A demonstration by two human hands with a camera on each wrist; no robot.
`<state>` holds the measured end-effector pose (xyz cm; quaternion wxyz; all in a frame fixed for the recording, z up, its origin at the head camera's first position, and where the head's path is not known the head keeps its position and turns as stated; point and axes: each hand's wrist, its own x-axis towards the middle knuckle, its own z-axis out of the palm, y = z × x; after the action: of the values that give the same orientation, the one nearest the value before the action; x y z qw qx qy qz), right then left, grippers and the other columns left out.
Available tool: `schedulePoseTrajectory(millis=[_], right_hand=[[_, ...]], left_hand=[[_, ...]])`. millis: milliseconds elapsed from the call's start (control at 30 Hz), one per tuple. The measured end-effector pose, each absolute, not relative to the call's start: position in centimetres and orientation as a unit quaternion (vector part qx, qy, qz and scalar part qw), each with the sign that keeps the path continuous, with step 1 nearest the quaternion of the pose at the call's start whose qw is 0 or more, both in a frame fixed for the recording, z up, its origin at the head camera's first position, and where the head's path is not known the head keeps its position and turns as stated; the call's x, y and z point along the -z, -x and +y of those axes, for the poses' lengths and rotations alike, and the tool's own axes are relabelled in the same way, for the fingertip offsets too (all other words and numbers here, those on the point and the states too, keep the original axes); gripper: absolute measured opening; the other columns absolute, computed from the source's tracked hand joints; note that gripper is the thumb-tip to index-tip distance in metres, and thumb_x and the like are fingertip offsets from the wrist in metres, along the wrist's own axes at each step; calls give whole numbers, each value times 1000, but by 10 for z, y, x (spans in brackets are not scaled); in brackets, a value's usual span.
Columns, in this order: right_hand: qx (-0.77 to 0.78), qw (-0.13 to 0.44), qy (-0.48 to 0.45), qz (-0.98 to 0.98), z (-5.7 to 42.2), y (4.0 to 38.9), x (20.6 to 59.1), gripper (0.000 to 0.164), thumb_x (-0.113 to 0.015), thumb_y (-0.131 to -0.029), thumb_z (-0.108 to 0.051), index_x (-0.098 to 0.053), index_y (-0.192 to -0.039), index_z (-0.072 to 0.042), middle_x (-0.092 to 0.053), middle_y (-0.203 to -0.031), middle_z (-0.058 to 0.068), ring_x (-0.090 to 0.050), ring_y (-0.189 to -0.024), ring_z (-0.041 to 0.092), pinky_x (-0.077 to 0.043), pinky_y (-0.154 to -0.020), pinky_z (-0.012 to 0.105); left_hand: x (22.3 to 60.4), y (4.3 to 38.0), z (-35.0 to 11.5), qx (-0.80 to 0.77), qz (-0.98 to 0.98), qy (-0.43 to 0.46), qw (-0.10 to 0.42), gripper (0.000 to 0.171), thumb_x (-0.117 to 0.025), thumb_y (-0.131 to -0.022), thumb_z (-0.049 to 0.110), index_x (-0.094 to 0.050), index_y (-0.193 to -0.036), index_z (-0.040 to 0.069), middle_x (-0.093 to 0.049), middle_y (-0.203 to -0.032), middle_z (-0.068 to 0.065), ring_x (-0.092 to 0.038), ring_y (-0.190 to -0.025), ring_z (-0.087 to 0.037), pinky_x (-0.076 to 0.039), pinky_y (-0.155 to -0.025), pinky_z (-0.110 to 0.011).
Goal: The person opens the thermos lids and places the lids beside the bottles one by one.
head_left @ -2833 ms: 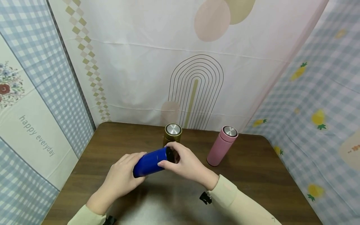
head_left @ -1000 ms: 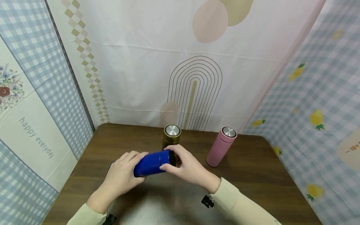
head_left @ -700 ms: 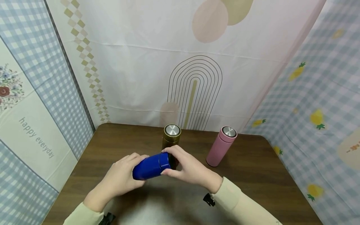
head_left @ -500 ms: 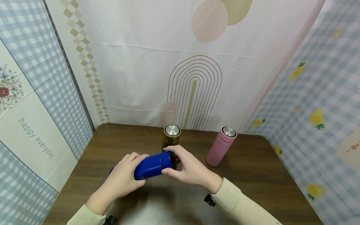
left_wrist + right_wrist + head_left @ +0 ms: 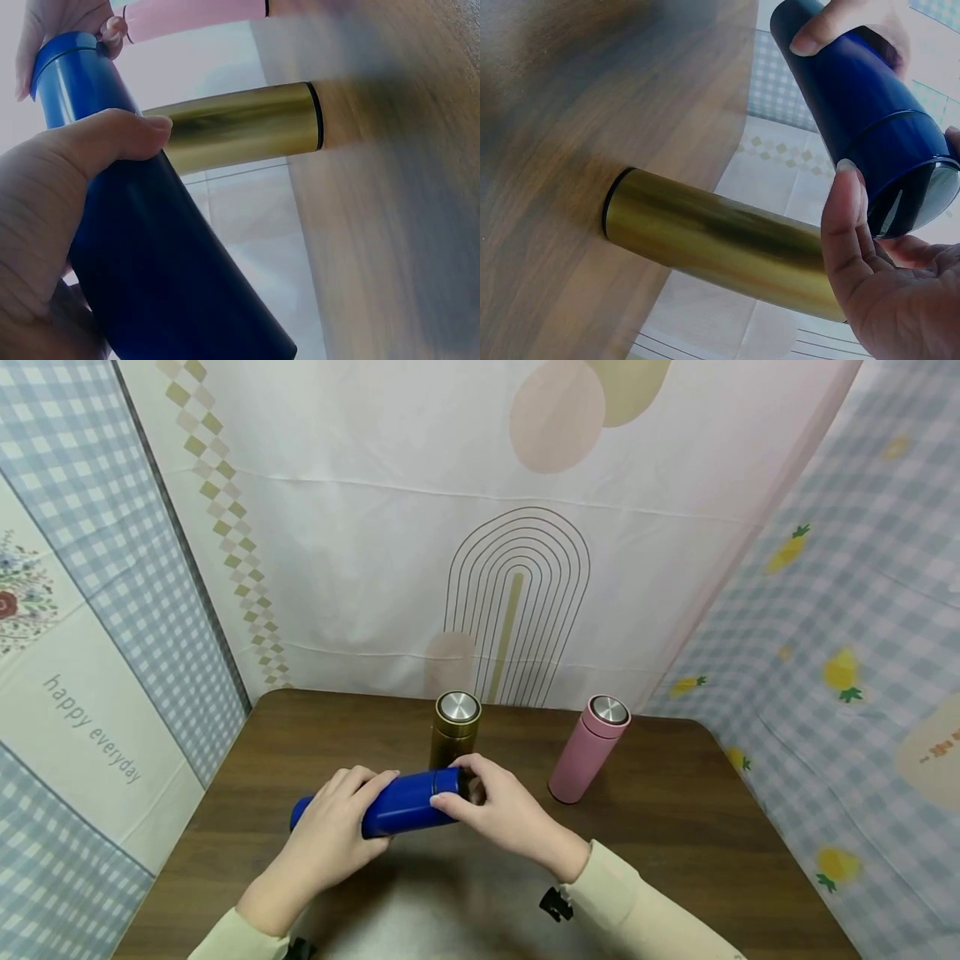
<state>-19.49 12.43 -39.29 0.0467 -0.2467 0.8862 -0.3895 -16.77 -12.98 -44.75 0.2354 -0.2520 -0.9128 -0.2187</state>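
Note:
A glossy blue thermos bottle lies nearly sideways in the air above the table, its base to the left and its lid to the right. My left hand grips its body, thumb along the near side. At the other end, my right hand holds the lid between thumb and fingers. A thin seam divides lid from body, and the lid's shiny dark top faces the right palm. Behind the hands stands a gold thermos, partly covered by the blue one in the head view.
A pink thermos stands upright to the right, its top silver like the gold one's. The brown wooden table ends at a white printed cloth. Checked cloth hangs along the right side, and more hangs at the left.
The blue thermos has tipped closer to level, and its base now shows past my left hand. My right fingers have shifted on the lid. The gold and pink bottles stand where they were.

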Motion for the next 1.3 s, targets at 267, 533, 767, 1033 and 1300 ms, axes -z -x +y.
schedulePoseTrajectory(millis=[267,533,767,1033,1300], right_hand=[[384,31,253,887,125,193,393,59,-62,-83,-64,-55,-124,-21,-58,-94,-5,-56,-77,12,-50,-64,28],[378,3,276,884,128,193,396,61,-65,-83,-60,-55,-126,-18,-55,-98,-7,-55,-78,11,-49,-66,27],[363,-23,339,868,132,194,398,60,-68,-85,-52,-52,-130,-15,-54,-108,-5,-55,-83,12,-50,-68,25],[306,-78,418,852,131,194,400,66,-69,-87,-45,-43,-140,-17,-47,-133,-2,-50,-115,10,-46,-94,30],[362,7,249,898,130,191,399,71,-57,-87,-64,-42,-141,-19,-56,-115,-3,-59,-92,13,-51,-77,31]], left_hand=[[446,170,-131,205,-910,261,249,79,-87,-58,31,-59,-130,16,-57,-103,2,-53,-96,-20,-48,-82,-42],[442,171,-131,204,-911,263,241,79,-88,-58,31,-58,-130,17,-57,-103,3,-53,-96,-19,-49,-81,-40],[441,171,-131,205,-917,260,221,80,-88,-59,33,-58,-131,18,-57,-105,4,-54,-95,-17,-51,-78,-39],[447,169,-132,249,-920,246,174,83,-89,-60,27,-55,-135,16,-56,-109,4,-52,-100,-17,-48,-85,-42],[447,170,-131,237,-913,252,216,80,-86,-62,22,-54,-135,14,-56,-116,-4,-51,-109,-26,-40,-95,-48]])
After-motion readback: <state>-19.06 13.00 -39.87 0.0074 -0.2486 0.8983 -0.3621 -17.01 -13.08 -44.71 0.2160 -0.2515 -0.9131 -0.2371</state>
